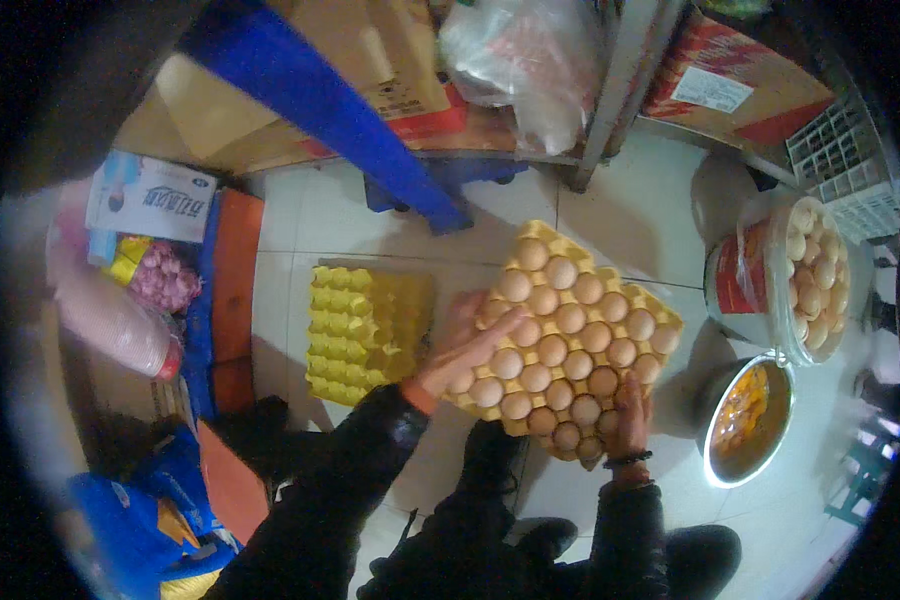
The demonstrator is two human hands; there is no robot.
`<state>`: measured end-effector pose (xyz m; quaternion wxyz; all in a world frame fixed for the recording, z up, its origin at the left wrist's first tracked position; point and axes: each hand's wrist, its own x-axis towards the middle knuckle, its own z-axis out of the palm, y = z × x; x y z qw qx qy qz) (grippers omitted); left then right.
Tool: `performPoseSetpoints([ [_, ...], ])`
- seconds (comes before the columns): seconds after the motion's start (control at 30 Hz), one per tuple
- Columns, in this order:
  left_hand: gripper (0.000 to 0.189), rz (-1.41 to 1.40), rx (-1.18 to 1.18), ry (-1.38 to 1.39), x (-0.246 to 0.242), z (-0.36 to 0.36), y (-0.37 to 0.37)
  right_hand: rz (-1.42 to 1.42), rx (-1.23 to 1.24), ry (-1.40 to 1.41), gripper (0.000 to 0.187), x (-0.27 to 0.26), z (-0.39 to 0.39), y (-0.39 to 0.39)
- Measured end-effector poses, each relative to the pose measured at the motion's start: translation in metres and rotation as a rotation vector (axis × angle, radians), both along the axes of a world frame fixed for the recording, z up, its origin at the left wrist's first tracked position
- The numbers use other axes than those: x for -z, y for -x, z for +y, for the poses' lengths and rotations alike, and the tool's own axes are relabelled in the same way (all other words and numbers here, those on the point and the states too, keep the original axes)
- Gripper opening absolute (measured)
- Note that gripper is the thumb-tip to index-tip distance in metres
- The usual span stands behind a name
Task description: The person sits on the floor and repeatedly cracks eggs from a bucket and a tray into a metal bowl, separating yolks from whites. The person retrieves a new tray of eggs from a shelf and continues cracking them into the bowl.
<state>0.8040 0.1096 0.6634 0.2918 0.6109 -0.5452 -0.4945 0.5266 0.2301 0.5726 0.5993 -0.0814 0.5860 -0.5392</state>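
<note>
A yellow egg tray [586, 259] full of brown eggs [570, 318] is tilted in front of me, between my two hands. My left hand [469, 345] grips its left side, with fingers lying over the edge beside the eggs. On the lower right edge is my right hand [631, 420], a dark bracelet at its wrist. To the left, a yellow egg tray [339, 330] with no eggs visible lies on the tiled floor. A metal bowl [784, 439] of cracked eggs with orange yolks stands at the right. Behind it is a clear-rimmed bucket [739, 274] holding many whole eggs.
A blue bar [345, 105] slants down at the top, before cardboard boxes [360, 37] and a plastic bag [525, 67]. White plastic crates [844, 157] stand far right. At left are an orange-sided box [236, 300], stacked cups [112, 322] and a net bag of garlic [165, 277].
</note>
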Motion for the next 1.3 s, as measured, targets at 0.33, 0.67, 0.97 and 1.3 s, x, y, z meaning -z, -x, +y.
performPoseSetpoints([
  [0.33, 0.038, 0.223, -0.393, -0.170, 0.000, 0.088, -0.085, 0.089, -0.461, 0.133, 0.061, 0.004, 0.033, -0.077],
  [0.67, 0.047, 0.069, -0.184, -0.364, -0.041, -0.021, -0.182, -1.131, -0.540, -0.307, 0.050, 0.026, 0.088, -0.240],
  [0.97, 0.057, -0.375, 0.372, -0.421, 0.020, -0.093, -0.195, -0.648, -0.792, 0.312, 0.037, 0.095, 0.156, -0.339],
  [1.3, 0.058, -0.809, 0.572, -0.363, 0.049, -0.097, -0.216, -1.376, -0.189, -0.399, 0.037, 0.076, 0.130, -0.362],
])
